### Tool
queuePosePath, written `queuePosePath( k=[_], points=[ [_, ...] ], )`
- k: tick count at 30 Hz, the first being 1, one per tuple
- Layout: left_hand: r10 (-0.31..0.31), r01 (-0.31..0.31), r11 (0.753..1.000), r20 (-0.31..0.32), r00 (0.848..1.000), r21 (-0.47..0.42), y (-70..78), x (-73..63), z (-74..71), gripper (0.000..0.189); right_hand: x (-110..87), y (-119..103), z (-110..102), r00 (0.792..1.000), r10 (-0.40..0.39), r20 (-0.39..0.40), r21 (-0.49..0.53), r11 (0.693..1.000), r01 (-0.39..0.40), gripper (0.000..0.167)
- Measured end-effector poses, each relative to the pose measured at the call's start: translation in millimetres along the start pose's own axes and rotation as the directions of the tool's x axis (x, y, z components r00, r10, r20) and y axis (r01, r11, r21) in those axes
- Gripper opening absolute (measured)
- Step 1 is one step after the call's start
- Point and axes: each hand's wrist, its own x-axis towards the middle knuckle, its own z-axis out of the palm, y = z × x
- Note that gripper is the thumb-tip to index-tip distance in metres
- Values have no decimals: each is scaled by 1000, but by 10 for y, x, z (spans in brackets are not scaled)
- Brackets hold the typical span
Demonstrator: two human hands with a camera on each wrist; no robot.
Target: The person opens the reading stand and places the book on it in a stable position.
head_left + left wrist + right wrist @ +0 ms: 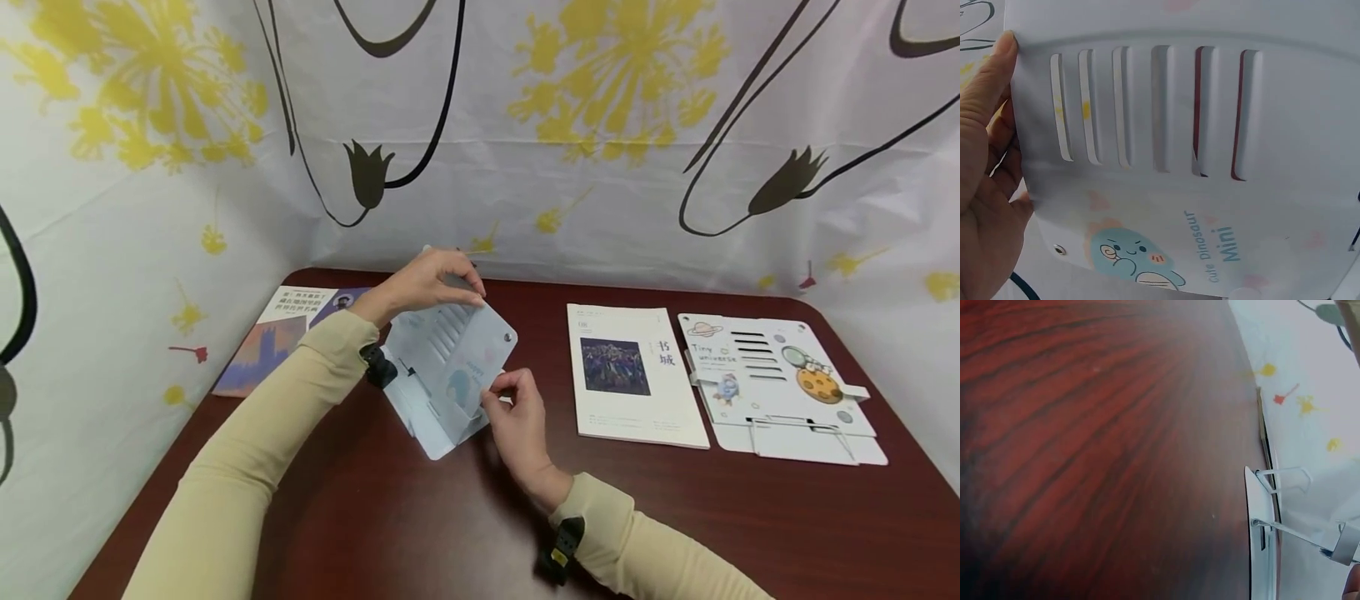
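Note:
A pale book stand (489,337) with slots and a dinosaur print is tilted up over its base plate (437,446). My left hand (423,286) grips the panel's upper edge. In the left wrist view, its thumb (997,69) lies along that edge and the other fingers go behind. Thumb and forefinger of my right hand (522,421) pinch the stand's lower right side. The right wrist view has a fingertip (1352,584) by a small metal tab (1344,544), with wire page clips (1291,531) nearby. The rest of the right hand is out of that view.
Left of the stand, a book with a tower on its cover (262,354) lies partly behind my left arm. A white book (637,417) lies to the right. Beyond it, a second book stand (780,375) with a space print sits folded. A patterned cloth (480,183) hangs behind the table.

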Motion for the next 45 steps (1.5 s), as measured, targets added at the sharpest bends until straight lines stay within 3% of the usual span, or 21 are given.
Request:
queuePosePath(
  k=[4, 9, 15, 19, 23, 29, 38, 45],
  points=[
    [-14, 15, 1000, -42, 999, 20, -15, -74, -3, 9, -37, -11, 32, 999, -29, 26, 1, 1000, 29, 15],
    [-17, 14, 999, -95, 995, -33, -26, -198, 12, 8, -69, -26, 51, 995, -35, 94, 33, 999, 32, 15],
    [63, -77, 993, -149, 987, -93, -61, -327, 10, 9, -27, 28, -23, 985, -21, 171, 163, 987, -7, 13],
    [107, -132, 980, -167, 980, -146, -61, -411, -26, 13, 113, 101, -80, 979, -30, 203, 129, 992, 4, 14],
    [140, -171, 969, -173, 975, -178, -74, -496, -79, 14, 291, 134, -57, 952, -37, 305, -28, 998, 48, 13],
    [160, -191, 964, -171, 972, -186, -102, -650, -164, 13, 450, 164, 101, 901, -7, 433, -182, 979, 95, 11],
    [222, -260, 949, -205, 953, -180, -137, -847, -241, 17, 538, 246, 363, 826, -56, 561, -331, 900, 285, 9],
    [236, -284, 940, -236, 943, -192, -152, -942, -255, 20, 555, 274, 511, 772, -49, 633, -379, 850, 365, 10]
  ],
)
